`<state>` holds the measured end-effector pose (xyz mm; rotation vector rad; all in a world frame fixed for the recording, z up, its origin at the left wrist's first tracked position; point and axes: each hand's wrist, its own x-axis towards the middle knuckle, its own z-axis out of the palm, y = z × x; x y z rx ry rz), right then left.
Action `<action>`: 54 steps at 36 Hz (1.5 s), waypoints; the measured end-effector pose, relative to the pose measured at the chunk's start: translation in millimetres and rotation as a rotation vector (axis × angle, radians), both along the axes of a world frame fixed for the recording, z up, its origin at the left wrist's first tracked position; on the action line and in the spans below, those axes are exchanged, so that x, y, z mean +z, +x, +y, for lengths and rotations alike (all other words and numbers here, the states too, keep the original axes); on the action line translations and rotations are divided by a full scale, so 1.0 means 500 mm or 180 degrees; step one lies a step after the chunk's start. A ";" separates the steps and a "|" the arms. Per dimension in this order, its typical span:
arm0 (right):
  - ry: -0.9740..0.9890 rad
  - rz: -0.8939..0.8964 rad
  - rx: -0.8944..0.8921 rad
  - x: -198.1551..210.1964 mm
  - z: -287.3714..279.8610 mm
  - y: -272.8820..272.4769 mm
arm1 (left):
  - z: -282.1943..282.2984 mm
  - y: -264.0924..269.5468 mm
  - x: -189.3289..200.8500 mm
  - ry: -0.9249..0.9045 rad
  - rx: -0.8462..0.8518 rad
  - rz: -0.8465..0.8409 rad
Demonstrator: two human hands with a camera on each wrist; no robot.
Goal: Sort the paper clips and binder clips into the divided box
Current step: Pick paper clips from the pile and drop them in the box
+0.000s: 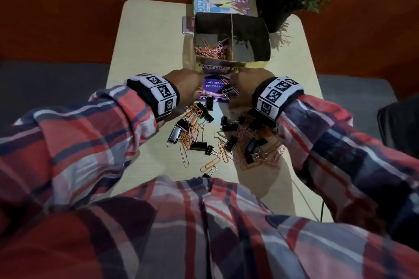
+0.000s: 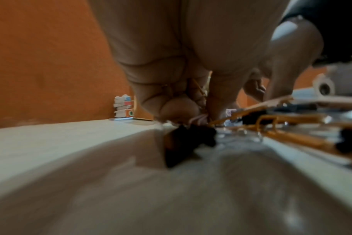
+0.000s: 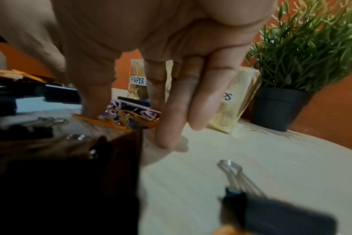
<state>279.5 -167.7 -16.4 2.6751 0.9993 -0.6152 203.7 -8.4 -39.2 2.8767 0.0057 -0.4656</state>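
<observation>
The gold divided box (image 1: 217, 66) stands at the table's middle back; its left compartment, labelled PAPER CLIPS, holds pink and orange paper clips (image 1: 209, 48), and its right compartment looks bare. Just in front of it my left hand (image 1: 188, 84) curls round a bunch of paper clips (image 2: 199, 118). My right hand (image 1: 244, 88) reaches down with straight fingers (image 3: 171, 127), its thumb on an orange clip (image 3: 109, 123) that lies on a purple card (image 1: 215, 85). A mixed pile of black binder clips (image 1: 175, 135) and paper clips (image 1: 210, 164) lies nearer me.
A potted plant (image 1: 277, 21) stands right of the box, close to my right hand in the wrist view (image 3: 275, 108). A booklet (image 1: 223, 0) lies behind the box. One loose binder clip (image 3: 271, 211) lies right of the pile. Bare tabletop (image 1: 147, 52) spreads to the left.
</observation>
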 end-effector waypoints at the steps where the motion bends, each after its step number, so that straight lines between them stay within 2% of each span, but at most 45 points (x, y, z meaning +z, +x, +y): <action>1: 0.0000 -0.0021 -0.0007 -0.001 -0.001 0.000 | 0.004 -0.005 0.003 -0.0082 0.0078 -0.0015; 6: 0.0045 -0.0117 -0.0066 -0.007 -0.010 -0.001 | 0.032 -0.011 0.029 -0.0428 0.0375 -0.0100; 12: 0.0062 -0.0157 -0.0069 -0.012 -0.011 -0.004 | 0.065 0.005 0.087 -0.0244 0.0276 -0.0162; 22: 0.0214 -0.0050 -0.0394 -0.021 -0.018 0.000 | 0.063 0.096 0.158 -0.0321 0.0534 -0.0883; 26: 0.0070 -0.0089 -0.0361 -0.026 -0.009 0.000 | 0.042 0.143 0.158 -0.0281 0.0643 -0.0947; 34: -0.0017 -0.0160 -0.0173 -0.025 -0.009 0.000 | 0.010 0.190 0.107 0.0142 0.0554 -0.0606; 38: 0.0011 -0.0156 -0.0106 -0.026 -0.010 0.002 | 0.012 0.182 0.091 -0.0051 0.0504 -0.0900; 41: -0.0005 -0.0217 -0.0065 -0.028 -0.012 0.000 | 0.013 0.158 0.093 -0.0368 0.0332 -0.1180; 45: 0.0103 -0.0213 -0.0124 -0.029 -0.017 0.002 | -0.007 0.095 0.083 -0.0572 -0.0300 -0.1043; 49: 0.0225 -0.0182 -0.0450 -0.025 -0.021 0.002 | -0.034 0.051 0.041 -0.0287 -0.1032 -0.0704; 54: 0.0495 -0.0068 -0.0834 -0.001 -0.038 0.002 | -0.056 0.049 0.010 0.0123 -0.1216 -0.0349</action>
